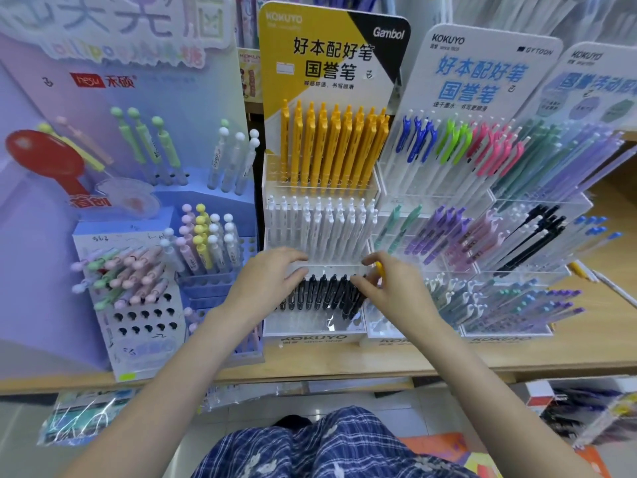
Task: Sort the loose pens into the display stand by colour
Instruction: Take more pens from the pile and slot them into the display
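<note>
A clear three-tier display stand with a yellow header card holds yellow pens in the top row, white pens in the middle and black pens at the bottom. My left hand lies over the left end of the black row, fingers stretched across the tier's front edge. My right hand sits at the right end of that row, fingertips on the black pens. A yellow pen shows behind its fingers and seems tucked in that hand.
A white stand of mixed coloured pens sits to the right, a blue stand of pastel ball-top pens to the left. All rest on a wooden shelf. Loose pens lie on the shelf at far right.
</note>
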`<state>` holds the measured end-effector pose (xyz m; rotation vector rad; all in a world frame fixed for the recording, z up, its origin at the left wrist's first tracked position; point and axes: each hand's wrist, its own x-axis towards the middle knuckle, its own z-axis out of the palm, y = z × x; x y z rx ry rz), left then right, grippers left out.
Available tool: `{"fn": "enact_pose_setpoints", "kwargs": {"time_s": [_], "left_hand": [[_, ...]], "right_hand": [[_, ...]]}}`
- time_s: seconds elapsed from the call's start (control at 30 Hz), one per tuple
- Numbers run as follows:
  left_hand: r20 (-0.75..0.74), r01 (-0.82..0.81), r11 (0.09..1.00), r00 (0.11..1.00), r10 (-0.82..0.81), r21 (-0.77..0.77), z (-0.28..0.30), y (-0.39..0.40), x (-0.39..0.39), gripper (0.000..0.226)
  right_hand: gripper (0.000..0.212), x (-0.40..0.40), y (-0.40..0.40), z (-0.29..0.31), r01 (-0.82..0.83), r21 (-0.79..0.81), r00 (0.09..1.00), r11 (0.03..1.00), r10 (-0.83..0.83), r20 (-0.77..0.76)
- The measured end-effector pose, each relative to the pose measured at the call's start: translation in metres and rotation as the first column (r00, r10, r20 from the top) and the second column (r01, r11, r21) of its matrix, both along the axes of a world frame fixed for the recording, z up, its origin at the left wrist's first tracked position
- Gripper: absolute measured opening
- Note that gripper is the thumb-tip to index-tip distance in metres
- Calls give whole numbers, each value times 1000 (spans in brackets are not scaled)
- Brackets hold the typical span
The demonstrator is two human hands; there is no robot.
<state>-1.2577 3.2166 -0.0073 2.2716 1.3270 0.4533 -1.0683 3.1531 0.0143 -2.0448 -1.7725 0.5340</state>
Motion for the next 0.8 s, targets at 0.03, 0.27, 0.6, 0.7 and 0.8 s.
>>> {"fn": "enact_pose_setpoints", "kwargs": {"time_s": [0.03,0.27,0.6,0.7,0.8], "left_hand": [[112,-23,1000,993,24,-17,9,-3,3,28],[603,147,965,798,14,-217,61,-11,29,12],[802,-29,953,533,270,-301,77,20,-20,18],[764,-75,965,598,244,-250,74,28,-17,20],[581,-248,967,779,235,-57,69,42,-16,14]], "right_hand": [[34,0,3,10,-48,31,998,998,47,51],[38,-20,25,41,-327,92,942,940,317,110],[11,12,39,104,16,207,715,978,133,-687],[9,-4,58,117,57,307,616,950,209,-760],[11,-23,85,132,38,388,749,921,231,-621]]}}
